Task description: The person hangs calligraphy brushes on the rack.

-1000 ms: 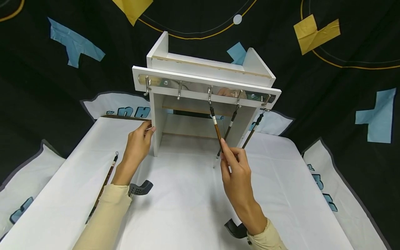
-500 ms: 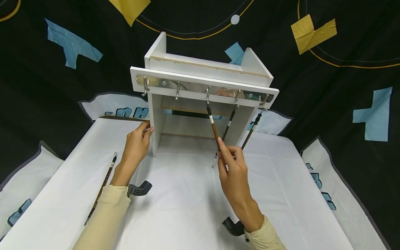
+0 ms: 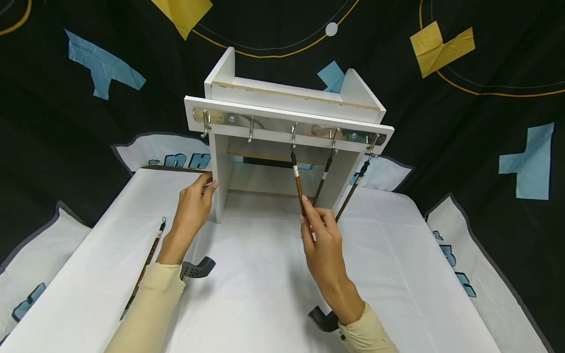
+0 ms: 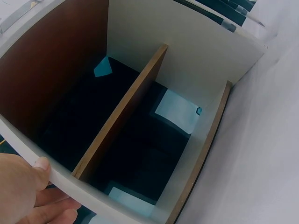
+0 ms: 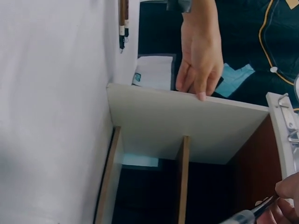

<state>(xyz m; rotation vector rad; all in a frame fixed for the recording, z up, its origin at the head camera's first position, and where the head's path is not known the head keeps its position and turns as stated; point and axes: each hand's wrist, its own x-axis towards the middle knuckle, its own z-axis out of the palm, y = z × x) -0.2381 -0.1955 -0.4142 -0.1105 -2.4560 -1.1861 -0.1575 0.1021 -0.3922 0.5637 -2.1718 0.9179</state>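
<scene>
A black backdrop patched with blue and yellow tape shapes hangs behind a table covered in a white cloth (image 3: 247, 294), and on that cloth stands a small white shelf unit (image 3: 220, 171) with a row of metal hooks (image 3: 250, 128) along its front rail. The right hand (image 3: 321, 234) pinches the lower shaft of a brown calligraphy brush (image 3: 297, 182) between thumb and fingertips, fingers curled round it; the brush's top loop sits at the middle hook, and the shaft hangs nearly straight below it. Over the last second that hand has drifted a little left and toward the shelf, swinging the brush's lower end inward — the loop has stayed at the hook throughout, so the brush appears to be hooked on while the hand has not let go. Just to its right two more brushes (image 3: 322, 179) hang from the next hooks, slanting slightly. The left hand (image 3: 192, 211) has not moved: its fingers curl round the front edge of the shelf's left side panel, thumb tip pressed on the white edge, as the left wrist view shows — it steadies the unit. Farther out, another brush (image 3: 145, 264) lies flat on the cloth beside the left sleeve, well apart from the shelf.
</scene>
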